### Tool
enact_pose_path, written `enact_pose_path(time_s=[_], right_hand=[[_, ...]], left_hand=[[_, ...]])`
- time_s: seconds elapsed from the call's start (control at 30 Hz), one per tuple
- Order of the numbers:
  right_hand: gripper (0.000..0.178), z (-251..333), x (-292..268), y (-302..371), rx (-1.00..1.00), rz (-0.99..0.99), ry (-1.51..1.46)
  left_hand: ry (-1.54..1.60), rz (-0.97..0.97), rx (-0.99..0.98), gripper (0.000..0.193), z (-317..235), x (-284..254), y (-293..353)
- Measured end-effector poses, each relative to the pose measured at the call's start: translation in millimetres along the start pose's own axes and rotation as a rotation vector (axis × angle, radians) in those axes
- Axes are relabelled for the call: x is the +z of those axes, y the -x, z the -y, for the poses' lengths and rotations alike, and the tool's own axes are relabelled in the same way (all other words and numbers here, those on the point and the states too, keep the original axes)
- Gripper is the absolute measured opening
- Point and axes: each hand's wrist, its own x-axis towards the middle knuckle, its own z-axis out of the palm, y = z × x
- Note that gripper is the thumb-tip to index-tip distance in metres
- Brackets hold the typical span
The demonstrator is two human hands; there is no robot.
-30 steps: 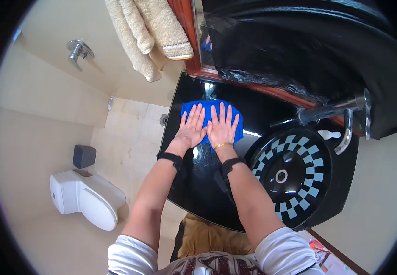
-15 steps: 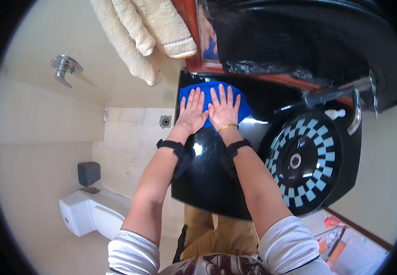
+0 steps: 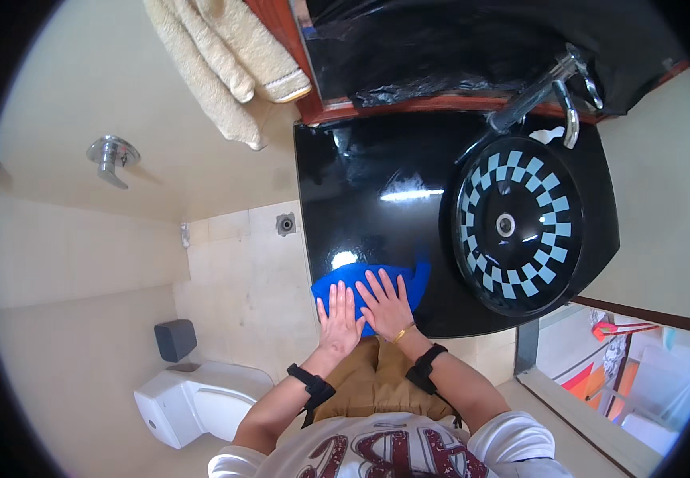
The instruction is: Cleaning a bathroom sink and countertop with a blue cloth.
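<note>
Your left hand and right hand hide a chunk of the blue cloth. You also lose the cream towel off the top edge. That white bit by the tap is too small to tell, and the clutter lower right's pretty blurry.

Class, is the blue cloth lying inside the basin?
No, the blue cloth lies on the black counter, under the left hand and right hand, apart from the basin.

Large dark red letters with pale specks run across the front of the white shirt at the bottom centre of the frame, side by side in one row, partly cut off by the lower edge.
</note>
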Motion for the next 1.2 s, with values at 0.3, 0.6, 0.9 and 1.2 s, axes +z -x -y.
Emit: enact_pose_path(time_s=[0.3, 0.6, 0.9, 1.2], right_hand=[[0.053, -44.0, -9.3, -51.1, 0.339, -0.141, 0.001], [0.052, -115.3, -33.6, -145.4, 0.491, -0.254, 0.029], [0.052, -175.1, -58.6, -197.7, 0.596, -0.236, 0.058], [0.060, -156.4, -63.7, -196.3, 0.831, -0.282, -0.300]], left_hand=[[-0.045, 0.112, 0.176, 0.070, -6.9, -29.2, -101.8], [-0.162, 0.188, 0.149, 0.065, -25.9, -58.0, -235.5], [-0.163, 0.194, 0.116, 0.062, -58.0, -70.6, -319.1], [-0.085, 0.244, 0.075, 0.064, -62.7, -74.1, -329.7]])
